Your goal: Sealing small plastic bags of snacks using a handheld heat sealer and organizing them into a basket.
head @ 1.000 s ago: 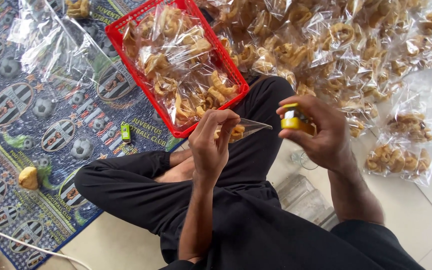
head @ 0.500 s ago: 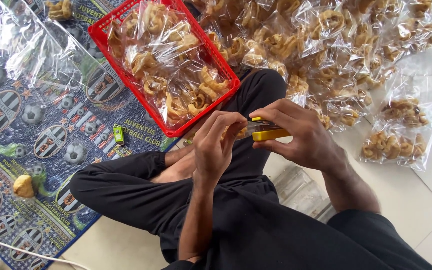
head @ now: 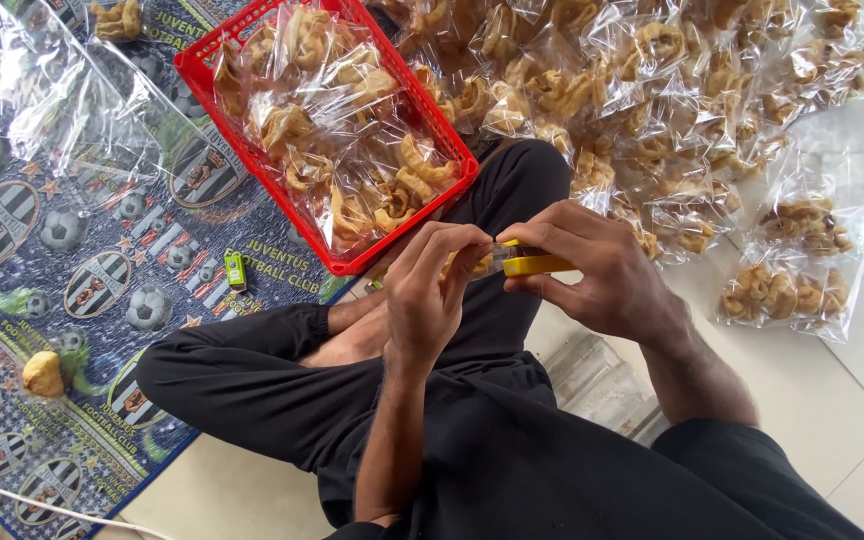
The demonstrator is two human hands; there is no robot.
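Yellow stapler [head: 537,264], small and rigid, gripped in my right hand [head: 602,275]; my left hand [head: 432,295] pinches a light, crinkly, slippery snack bag's [head: 474,264] top edge.

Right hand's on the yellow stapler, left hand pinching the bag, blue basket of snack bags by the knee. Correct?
Not quite: the basket is red, not blue, as the head view shows. The rest holds: the right hand holds the yellow stapler, and the left hand pinches the bag at it.
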